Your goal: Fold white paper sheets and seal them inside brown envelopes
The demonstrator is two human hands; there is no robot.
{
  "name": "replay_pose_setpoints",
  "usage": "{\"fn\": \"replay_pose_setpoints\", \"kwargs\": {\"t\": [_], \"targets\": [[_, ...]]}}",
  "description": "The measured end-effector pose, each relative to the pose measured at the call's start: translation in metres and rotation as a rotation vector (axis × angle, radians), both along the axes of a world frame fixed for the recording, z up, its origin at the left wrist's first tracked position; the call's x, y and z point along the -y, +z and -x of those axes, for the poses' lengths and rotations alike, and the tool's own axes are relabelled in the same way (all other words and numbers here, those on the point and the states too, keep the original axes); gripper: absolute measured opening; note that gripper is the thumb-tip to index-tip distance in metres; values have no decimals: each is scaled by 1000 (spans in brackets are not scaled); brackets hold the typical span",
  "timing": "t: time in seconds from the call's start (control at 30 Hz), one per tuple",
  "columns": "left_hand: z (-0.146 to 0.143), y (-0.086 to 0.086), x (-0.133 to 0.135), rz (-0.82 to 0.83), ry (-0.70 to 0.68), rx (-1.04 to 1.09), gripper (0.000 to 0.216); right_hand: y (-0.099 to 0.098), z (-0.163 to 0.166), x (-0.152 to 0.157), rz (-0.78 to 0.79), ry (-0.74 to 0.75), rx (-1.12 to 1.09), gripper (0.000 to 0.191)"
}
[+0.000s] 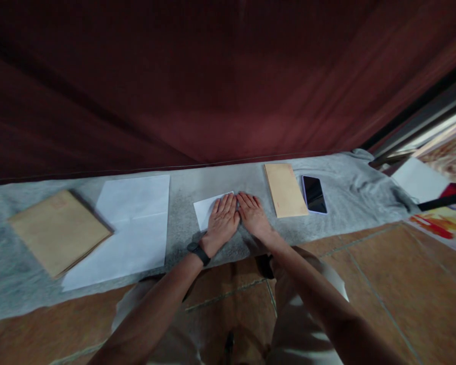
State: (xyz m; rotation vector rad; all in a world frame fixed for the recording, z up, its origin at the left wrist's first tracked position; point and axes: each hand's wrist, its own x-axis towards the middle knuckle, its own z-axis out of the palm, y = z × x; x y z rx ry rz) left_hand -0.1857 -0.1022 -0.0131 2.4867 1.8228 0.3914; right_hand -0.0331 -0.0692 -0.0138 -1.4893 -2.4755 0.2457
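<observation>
My left hand and my right hand lie flat, side by side, on a small folded white paper on a grey cloth. The fingers of both hands are stretched out and pressed down on the paper, and the hands hide most of it. A black watch sits on my left wrist.
To the right lie a tan envelope and a dark phone. To the left are large white sheets and a stack of brown envelopes. A dark red curtain hangs behind. Tiled floor is below, and colourful papers lie at far right.
</observation>
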Motion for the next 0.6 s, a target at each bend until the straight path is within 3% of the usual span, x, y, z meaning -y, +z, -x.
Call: {"fn": "replay_pose_setpoints", "kwargs": {"t": [0.4, 0.6], "targets": [[4, -1, -16, 21, 131, 29, 57, 3, 2, 2, 5, -15, -2, 50], [5, -2, -15, 12, 107, 52, 60, 5, 5, 6, 37, 105, -53, 53]]}}
